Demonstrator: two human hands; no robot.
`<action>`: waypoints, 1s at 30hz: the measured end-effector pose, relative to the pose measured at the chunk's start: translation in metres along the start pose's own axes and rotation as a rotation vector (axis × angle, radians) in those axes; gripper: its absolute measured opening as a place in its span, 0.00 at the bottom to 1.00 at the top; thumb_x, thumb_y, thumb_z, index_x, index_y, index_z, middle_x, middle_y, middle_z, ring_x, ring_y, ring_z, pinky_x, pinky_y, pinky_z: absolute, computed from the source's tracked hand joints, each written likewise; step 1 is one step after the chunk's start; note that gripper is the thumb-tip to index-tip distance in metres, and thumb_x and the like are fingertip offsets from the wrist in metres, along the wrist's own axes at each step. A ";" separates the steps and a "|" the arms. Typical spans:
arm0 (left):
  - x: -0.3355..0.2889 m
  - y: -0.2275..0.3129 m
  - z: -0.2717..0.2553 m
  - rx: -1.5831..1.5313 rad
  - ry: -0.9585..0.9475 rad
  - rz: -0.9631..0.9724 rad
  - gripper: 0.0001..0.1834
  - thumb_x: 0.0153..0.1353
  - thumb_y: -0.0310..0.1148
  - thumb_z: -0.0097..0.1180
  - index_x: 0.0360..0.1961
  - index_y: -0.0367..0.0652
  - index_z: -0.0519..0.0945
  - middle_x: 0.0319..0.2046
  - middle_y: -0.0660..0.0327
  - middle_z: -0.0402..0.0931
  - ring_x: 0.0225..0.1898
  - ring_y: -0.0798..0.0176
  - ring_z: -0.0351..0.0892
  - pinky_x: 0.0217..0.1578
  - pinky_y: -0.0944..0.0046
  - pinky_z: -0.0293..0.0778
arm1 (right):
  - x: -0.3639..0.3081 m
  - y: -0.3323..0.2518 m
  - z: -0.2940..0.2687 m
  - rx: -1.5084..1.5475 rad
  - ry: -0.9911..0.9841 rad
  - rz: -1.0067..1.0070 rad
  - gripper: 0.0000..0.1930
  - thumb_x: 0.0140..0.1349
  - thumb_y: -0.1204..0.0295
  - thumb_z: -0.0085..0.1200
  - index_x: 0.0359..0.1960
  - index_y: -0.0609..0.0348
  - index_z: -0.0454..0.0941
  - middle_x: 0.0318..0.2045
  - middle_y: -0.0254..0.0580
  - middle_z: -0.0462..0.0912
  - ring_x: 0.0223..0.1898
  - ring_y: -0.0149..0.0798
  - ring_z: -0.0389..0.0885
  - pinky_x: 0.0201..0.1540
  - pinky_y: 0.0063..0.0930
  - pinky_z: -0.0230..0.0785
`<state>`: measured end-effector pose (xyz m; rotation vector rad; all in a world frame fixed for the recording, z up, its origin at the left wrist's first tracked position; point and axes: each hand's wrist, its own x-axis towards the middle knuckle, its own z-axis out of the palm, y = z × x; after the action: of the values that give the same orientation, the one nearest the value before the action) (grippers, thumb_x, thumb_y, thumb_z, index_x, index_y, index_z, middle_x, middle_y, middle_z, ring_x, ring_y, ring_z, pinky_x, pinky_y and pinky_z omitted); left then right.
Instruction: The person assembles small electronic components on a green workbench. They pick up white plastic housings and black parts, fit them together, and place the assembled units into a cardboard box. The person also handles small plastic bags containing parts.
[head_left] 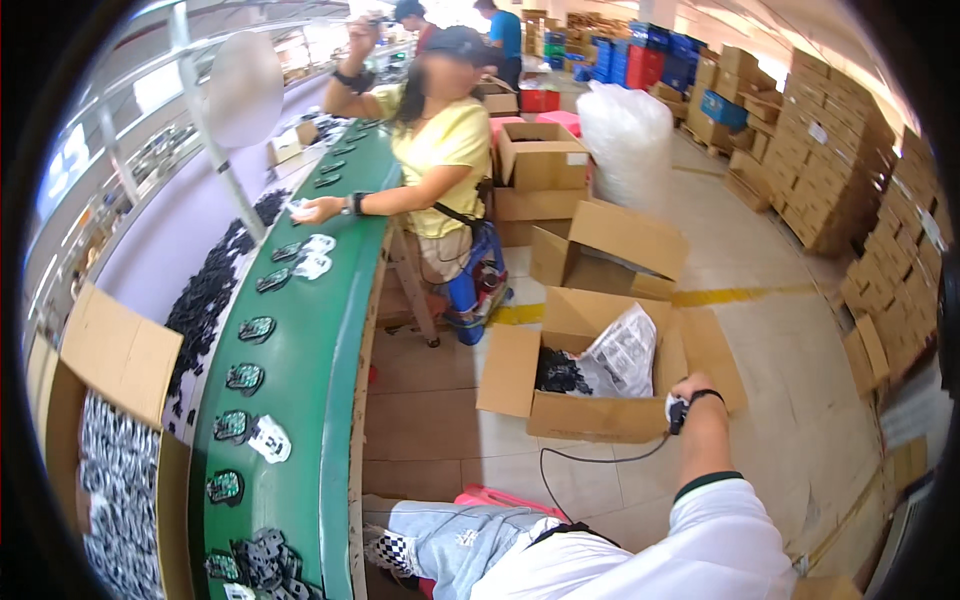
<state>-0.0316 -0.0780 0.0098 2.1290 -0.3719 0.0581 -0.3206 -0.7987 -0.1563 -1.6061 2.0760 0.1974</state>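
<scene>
My right arm reaches out to an open cardboard box [590,418] on the floor at my right. My right hand [692,386] is closed at the box's near right corner, by its spread flap [712,350]; its fingertips are partly hidden. A black band with a cable circles that wrist. Inside the box lie small black plastic parts [560,372] and a crumpled translucent plastic bag [625,352]. My left hand is out of view.
A green conveyor belt [305,370] at left carries black housings with green circuit boards [244,377] and white shells [269,440]. Beyond it are loose black parts [205,300] and a box of wrapped parts [118,490]. A co-worker in yellow [445,140] stands at the belt. Cartons [820,150] are stacked right.
</scene>
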 end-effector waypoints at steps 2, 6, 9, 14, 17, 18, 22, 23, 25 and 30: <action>0.005 -0.008 0.000 0.008 -0.004 0.003 0.06 0.74 0.28 0.54 0.43 0.35 0.80 0.28 0.63 0.77 0.29 0.67 0.73 0.33 0.66 0.73 | -0.001 0.006 0.001 -0.044 0.079 -0.023 0.27 0.42 0.56 0.70 0.45 0.58 0.89 0.48 0.53 0.88 0.50 0.49 0.87 0.54 0.37 0.78; 0.000 -0.005 -0.001 0.124 -0.051 0.027 0.06 0.73 0.26 0.54 0.43 0.35 0.81 0.32 0.60 0.78 0.33 0.65 0.76 0.37 0.65 0.75 | -0.017 -0.018 0.009 -0.013 -0.035 -0.032 0.28 0.43 0.56 0.70 0.47 0.55 0.89 0.50 0.52 0.88 0.51 0.48 0.87 0.55 0.38 0.77; 0.000 -0.006 0.001 0.075 -0.084 0.028 0.05 0.72 0.25 0.56 0.42 0.34 0.81 0.35 0.57 0.79 0.36 0.64 0.77 0.39 0.65 0.75 | 0.002 -0.006 0.026 -0.010 -0.097 -0.034 0.28 0.42 0.56 0.70 0.47 0.56 0.89 0.50 0.51 0.88 0.51 0.48 0.87 0.56 0.37 0.77; 0.006 0.014 0.008 0.100 -0.044 0.123 0.04 0.70 0.20 0.54 0.40 0.34 0.81 0.34 0.57 0.78 0.33 0.64 0.76 0.36 0.64 0.74 | 0.003 -0.029 0.048 0.126 0.100 -0.513 0.32 0.45 0.59 0.73 0.49 0.71 0.82 0.54 0.66 0.82 0.56 0.56 0.82 0.59 0.40 0.74; 0.008 0.008 0.005 0.098 0.020 0.106 0.08 0.68 0.28 0.62 0.33 0.35 0.79 0.29 0.59 0.76 0.28 0.63 0.74 0.31 0.64 0.72 | -0.072 -0.113 0.092 0.271 0.338 -1.003 0.34 0.50 0.63 0.73 0.56 0.69 0.73 0.56 0.60 0.79 0.57 0.55 0.79 0.59 0.40 0.73; 0.006 0.004 0.003 0.114 0.077 0.086 0.11 0.68 0.31 0.64 0.31 0.35 0.79 0.27 0.59 0.75 0.26 0.62 0.74 0.30 0.63 0.71 | -0.140 -0.157 0.096 0.410 0.180 -1.199 0.34 0.51 0.65 0.74 0.56 0.67 0.71 0.55 0.58 0.79 0.57 0.53 0.80 0.58 0.39 0.74; 0.042 -0.003 0.003 0.221 0.212 0.419 0.08 0.67 0.25 0.51 0.38 0.33 0.81 0.34 0.50 0.83 0.32 0.55 0.81 0.35 0.60 0.76 | -0.337 -0.254 0.134 0.925 -0.547 -1.940 0.34 0.50 0.70 0.78 0.54 0.61 0.67 0.53 0.55 0.80 0.53 0.48 0.84 0.55 0.38 0.76; 0.042 0.006 0.000 0.149 0.251 0.272 0.11 0.61 0.30 0.56 0.40 0.34 0.82 0.36 0.48 0.83 0.37 0.47 0.83 0.42 0.53 0.79 | -0.388 -0.271 0.147 1.035 -0.889 -2.021 0.35 0.49 0.70 0.79 0.54 0.60 0.67 0.53 0.56 0.80 0.52 0.49 0.84 0.55 0.38 0.76; 0.063 0.017 -0.004 0.139 0.251 0.377 0.26 0.65 0.47 0.56 0.52 0.33 0.80 0.54 0.42 0.78 0.52 0.42 0.81 0.54 0.49 0.76 | -0.471 -0.299 0.150 0.760 -1.506 -2.166 0.35 0.51 0.75 0.77 0.53 0.57 0.62 0.56 0.60 0.77 0.56 0.50 0.81 0.59 0.45 0.73; 0.053 0.013 -0.006 -0.683 0.269 0.183 0.41 0.68 0.59 0.53 0.71 0.36 0.67 0.70 0.48 0.64 0.66 0.51 0.70 0.68 0.55 0.63 | -0.611 -0.292 0.206 0.239 -2.471 -1.584 0.28 0.59 0.79 0.70 0.58 0.62 0.67 0.55 0.43 0.77 0.57 0.34 0.79 0.61 0.35 0.73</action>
<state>0.0162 -0.0925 0.0336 1.3886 -0.3611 0.2795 0.1220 -0.2717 0.0078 -0.8428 -0.9747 0.6638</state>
